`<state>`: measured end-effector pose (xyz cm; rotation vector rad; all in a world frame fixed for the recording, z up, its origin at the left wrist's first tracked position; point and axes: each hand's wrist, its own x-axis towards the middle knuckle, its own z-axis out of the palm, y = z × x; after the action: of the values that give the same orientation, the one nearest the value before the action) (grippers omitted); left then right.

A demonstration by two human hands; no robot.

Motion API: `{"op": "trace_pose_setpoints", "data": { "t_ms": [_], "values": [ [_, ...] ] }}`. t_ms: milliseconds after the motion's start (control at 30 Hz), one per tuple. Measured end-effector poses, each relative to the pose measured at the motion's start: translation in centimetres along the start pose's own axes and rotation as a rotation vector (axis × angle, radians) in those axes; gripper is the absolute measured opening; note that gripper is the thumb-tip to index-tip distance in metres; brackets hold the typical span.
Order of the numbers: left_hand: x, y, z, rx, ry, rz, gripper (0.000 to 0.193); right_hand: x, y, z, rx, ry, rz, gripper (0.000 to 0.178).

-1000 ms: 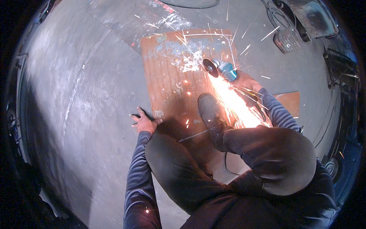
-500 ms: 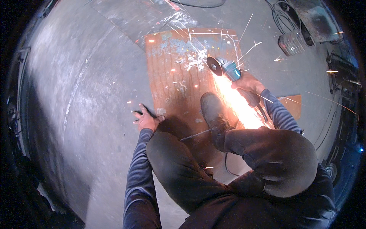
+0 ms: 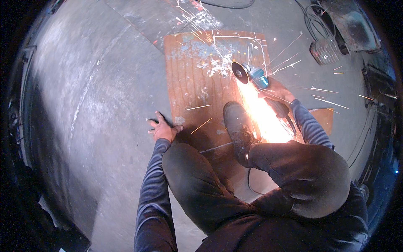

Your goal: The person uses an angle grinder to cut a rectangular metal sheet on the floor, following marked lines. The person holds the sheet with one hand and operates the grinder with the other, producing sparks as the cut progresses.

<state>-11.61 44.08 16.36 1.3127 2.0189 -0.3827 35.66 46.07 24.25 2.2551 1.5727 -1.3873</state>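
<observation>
My right hand point(image 3: 277, 90) is closed round the body of a teal and black angle grinder point(image 3: 259, 78). Its disc point(image 3: 240, 73) meets a rusty metal sheet point(image 3: 191, 92) lying on the floor. A bright stream of sparks runs from the disc back toward my right leg and hides part of the sheet. My left hand point(image 3: 164, 129) rests with fingers spread on the floor, its thumb at the sheet's left edge. My boot point(image 3: 237, 122) stands on the sheet, left of the sparks. White lines are marked near the sheet's far right corner.
Beyond the sheet to the right stand a ribbed clear container point(image 3: 324, 52) and a coiled cable point(image 3: 311, 21). A smaller rusty plate point(image 3: 323, 119) lies beside my right forearm. Dark equipment lines the right edge. Sparks scatter over the grey floor point(image 3: 105, 109).
The view has shifted slightly, so the scene sits a little further right. The grinder stays in nearly the same place on the sheet, still throwing sparks. My left hand keeps its place.
</observation>
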Motion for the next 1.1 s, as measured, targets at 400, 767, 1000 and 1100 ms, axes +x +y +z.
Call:
{"op": "trace_pose_setpoints", "data": {
  "t_ms": [400,767,1000,1100],
  "values": [
    [-0.1,0.3,-0.1,-0.013,-0.002,-0.006,0.147,0.8,2.1,0.8,-0.213,0.066,0.046,0.091],
    [-0.2,0.3,-0.2,-0.001,-0.009,-0.029,0.147,-0.3,-0.6,0.2,-0.047,0.056,0.125,0.089],
    [-0.2,0.3,-0.1,0.019,0.012,-0.04,0.146,-0.3,-0.8,-0.2,-0.014,0.045,0.039,0.085],
    [-0.7,0.8,-0.7,0.018,-0.013,-0.065,0.145,-1.1,-2.1,-0.3,-0.055,0.085,0.165,0.086]
  ]
}}
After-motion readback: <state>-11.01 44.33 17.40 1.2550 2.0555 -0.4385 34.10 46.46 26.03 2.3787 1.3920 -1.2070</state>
